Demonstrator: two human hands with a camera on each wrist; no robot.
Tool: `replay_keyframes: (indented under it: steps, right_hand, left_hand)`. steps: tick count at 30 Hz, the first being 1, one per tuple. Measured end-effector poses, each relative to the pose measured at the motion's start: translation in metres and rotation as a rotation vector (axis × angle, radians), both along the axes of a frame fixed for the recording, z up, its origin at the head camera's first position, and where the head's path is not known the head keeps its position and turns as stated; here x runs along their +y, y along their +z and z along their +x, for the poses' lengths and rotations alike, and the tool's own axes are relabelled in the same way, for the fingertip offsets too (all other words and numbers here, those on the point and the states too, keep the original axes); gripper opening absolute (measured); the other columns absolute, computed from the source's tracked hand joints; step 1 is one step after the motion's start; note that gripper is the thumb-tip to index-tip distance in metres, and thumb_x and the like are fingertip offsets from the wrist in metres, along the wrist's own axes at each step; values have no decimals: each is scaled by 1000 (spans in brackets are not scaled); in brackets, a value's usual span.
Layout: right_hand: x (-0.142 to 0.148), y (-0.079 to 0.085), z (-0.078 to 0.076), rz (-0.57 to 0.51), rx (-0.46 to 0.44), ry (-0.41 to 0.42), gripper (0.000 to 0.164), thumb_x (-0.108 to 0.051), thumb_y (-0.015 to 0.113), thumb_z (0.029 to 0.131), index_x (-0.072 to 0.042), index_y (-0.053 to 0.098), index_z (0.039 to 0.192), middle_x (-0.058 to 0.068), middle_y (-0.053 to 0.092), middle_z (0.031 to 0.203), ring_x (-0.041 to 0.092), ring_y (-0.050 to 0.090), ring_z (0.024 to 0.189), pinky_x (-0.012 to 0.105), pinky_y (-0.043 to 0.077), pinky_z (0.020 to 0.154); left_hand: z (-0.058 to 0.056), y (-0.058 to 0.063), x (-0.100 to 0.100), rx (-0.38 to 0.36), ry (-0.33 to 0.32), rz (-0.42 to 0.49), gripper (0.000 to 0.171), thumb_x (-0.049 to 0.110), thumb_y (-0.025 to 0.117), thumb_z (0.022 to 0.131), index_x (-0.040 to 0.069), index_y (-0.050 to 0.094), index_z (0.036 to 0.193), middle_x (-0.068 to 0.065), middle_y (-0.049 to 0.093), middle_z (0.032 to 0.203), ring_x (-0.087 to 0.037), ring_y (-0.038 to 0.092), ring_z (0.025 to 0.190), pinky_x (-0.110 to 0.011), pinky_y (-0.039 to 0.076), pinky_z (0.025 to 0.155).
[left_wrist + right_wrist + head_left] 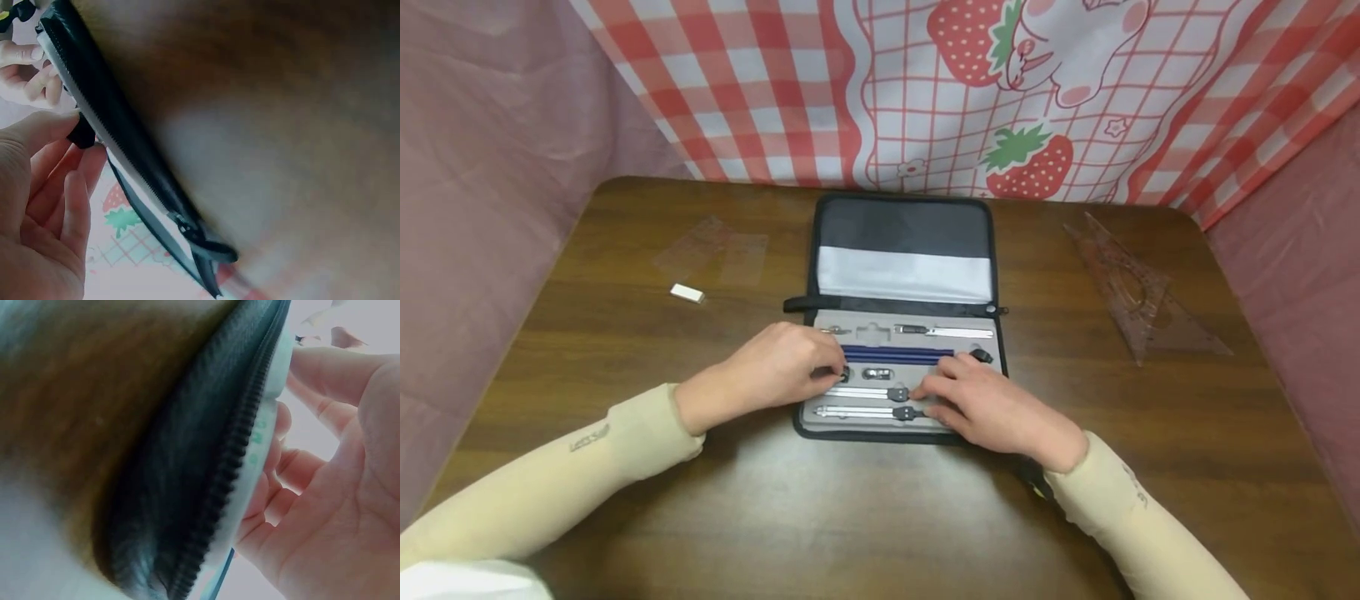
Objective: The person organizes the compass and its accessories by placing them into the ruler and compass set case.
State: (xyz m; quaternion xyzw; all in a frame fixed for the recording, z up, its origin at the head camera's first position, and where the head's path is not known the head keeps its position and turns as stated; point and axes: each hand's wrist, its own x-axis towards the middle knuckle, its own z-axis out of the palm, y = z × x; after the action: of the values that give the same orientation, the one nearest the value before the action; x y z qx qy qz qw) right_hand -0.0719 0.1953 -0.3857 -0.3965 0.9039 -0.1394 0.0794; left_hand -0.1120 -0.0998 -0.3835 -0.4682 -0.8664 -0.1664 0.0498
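Black fitting (pixel 81 134) pinched by our left hand (pixel 782 362), right hand (pixel 981 400) fingers apart at the lower compass (pixel 865 412), we should guide the fitting squarely, unforced.

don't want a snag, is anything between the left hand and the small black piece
Nothing visible is: the left hand directly pinches the small black piece, over the grey tray of the open case.

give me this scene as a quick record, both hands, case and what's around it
left hand: pinches small black piece
right hand: at right side of case, contact unclear
case: open, lid folded back
inside: blue rods, silver compasses
left of case: white block, clear plastic pieces
right of case: clear set squares
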Motion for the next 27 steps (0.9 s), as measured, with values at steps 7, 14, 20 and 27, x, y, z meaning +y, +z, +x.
replay_keyframes:
  steps: [7,14,20,27]
  right_hand:
    - [-1,1,-1,8,-12,-6,23,-32,58,89,-31,61,112,-11,52,97,10,41,87,29,39,73]
    - [0,0,0,7,-17,-9,23,-32,58,89,-31,61,111,-12,52,97,10,41,87,29,39,73]
    - [-1,-1,0,-3,-5,-3,22,-32,58,89,-31,61,111,-12,51,97,10,41,87,29,39,73]
    - [0,0,0,-9,1,3,22,-32,58,89,-30,61,110,-12,51,96,9,40,86,28,39,72]
  left_hand:
    - [5,-1,-3,76,-21,-44,11,22,64,81,16,72,86,5,67,88,-8,60,79,-24,49,67]
    - [9,-3,-5,178,-44,-95,11,17,62,81,11,71,84,0,64,92,-13,56,81,-26,50,64]
    - [10,0,-6,150,-52,-152,10,19,63,80,13,71,80,2,57,90,-12,47,80,-24,46,62]
    - [20,1,-7,80,-41,-185,22,28,57,85,14,70,96,2,59,101,-10,49,89,-25,47,73]
